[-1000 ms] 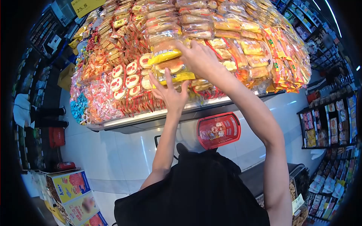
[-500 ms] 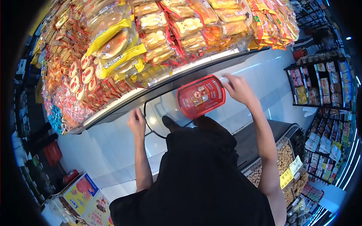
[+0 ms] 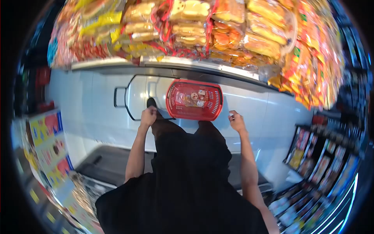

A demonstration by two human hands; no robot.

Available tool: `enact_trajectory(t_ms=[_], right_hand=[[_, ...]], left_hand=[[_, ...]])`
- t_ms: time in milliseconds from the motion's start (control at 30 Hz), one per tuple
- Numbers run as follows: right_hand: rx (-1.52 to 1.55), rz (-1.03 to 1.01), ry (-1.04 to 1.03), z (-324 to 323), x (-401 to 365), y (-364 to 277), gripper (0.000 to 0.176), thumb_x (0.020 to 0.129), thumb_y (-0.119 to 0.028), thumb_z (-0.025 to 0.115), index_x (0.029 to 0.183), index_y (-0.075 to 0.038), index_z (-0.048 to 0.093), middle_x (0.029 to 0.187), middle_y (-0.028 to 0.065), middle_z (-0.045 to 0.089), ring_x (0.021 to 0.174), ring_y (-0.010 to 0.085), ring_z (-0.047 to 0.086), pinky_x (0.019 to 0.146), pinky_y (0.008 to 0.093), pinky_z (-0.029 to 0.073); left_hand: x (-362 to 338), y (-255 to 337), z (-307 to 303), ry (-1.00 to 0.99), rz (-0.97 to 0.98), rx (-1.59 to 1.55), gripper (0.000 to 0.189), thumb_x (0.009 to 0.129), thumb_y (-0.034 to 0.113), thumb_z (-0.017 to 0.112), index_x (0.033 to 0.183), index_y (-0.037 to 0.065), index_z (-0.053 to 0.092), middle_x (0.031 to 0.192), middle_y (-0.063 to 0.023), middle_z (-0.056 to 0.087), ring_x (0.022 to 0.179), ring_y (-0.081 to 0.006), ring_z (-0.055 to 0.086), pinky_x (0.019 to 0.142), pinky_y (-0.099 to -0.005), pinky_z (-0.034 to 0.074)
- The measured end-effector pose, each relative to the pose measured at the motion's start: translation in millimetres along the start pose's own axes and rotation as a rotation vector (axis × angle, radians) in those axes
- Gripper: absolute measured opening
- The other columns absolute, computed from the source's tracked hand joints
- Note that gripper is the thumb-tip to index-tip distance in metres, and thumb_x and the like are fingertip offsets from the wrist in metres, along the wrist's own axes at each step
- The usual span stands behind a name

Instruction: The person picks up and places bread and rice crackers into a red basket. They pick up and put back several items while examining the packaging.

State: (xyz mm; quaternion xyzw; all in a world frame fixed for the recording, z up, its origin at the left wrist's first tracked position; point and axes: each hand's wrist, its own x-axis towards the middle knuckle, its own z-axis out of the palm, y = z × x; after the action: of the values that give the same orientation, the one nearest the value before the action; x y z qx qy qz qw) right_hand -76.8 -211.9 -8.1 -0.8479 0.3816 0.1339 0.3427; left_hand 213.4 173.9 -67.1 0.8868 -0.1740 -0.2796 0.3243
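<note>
Left hand [image 3: 148, 116] grips the handle [image 3: 128, 110]; red basket [image 3: 173, 103] just right of it

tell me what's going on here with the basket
A person stands in a shop aisle over a red basket that sits on the floor with a few packets in it. The left hand is closed on the basket's black handle. The right hand is beside the basket, fingers curled, holding nothing that shows. Past it is a display piled with bagged bread and snacks.
</note>
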Motion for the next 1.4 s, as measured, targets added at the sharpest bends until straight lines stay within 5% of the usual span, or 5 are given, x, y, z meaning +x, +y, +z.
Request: enact_trajectory(t_ms=[567,633,867,933,1400], right_hand=[[-0.514,-0.235,-0.584,251,217,60,0.052,0.085,-0.014,0.065,0.133,-0.006,0.046,0.093,0.029,0.067,0.094,0.0498,0.063,0.081,0.0543,0.053],[-0.63,-0.247,-0.639,300,239,56,0.053,0.085,-0.014,0.065,0.135,-0.012,0.048,0.131,0.0298,0.052,0.109,0.0479,0.059,0.086,0.0536,0.052],[-0.878,-1.087,-0.3,474,349,141,0.061,0.088,-0.016,0.056,0.145,-0.008,0.036,0.127,0.0178,0.052,0.123,0.0382,0.048,0.095,0.0577,0.042],[-1.025,-1.028,-0.369,484,358,142,0.055,0.09,-0.016,0.054,0.143,-0.007,0.04,0.13,0.018,0.051,0.122,0.0374,0.05,0.096,0.0572,0.042],[-1.009,-0.767,-0.68,444,348,125,0.064,0.07,-0.025,0.083,0.126,-0.01,0.055,0.135,0.0171,0.047,0.131,0.037,0.041,0.106,0.0554,0.032]], left_hand=[[-4,18,361,0.004,-0.378,-0.686,0.019,0.088,0.014,0.062,0.104,0.004,0.064,0.088,-0.018,0.07,0.088,-0.0357,0.069,0.078,-0.0429,0.054],[10,3,365,0.022,-0.433,-0.764,0.02,0.088,0.014,0.064,0.104,0.002,0.063,0.083,-0.0176,0.069,0.081,-0.0349,0.069,0.075,-0.0429,0.053],[17,-31,372,0.186,-0.588,-0.982,0.026,0.085,0.012,0.069,0.108,0.001,0.062,0.073,-0.014,0.065,0.066,-0.0271,0.066,0.063,-0.0364,0.051],[15,-33,379,0.169,-0.533,-1.061,0.031,0.089,0.015,0.069,0.115,0.003,0.06,0.078,-0.0061,0.065,0.053,-0.007,0.053,0.052,-0.025,0.043],[24,-33,391,0.22,-0.543,-1.267,0.033,0.091,0.015,0.069,0.118,0.0,0.058,0.08,-0.01,0.067,0.064,-0.0157,0.061,0.061,-0.0305,0.049]])
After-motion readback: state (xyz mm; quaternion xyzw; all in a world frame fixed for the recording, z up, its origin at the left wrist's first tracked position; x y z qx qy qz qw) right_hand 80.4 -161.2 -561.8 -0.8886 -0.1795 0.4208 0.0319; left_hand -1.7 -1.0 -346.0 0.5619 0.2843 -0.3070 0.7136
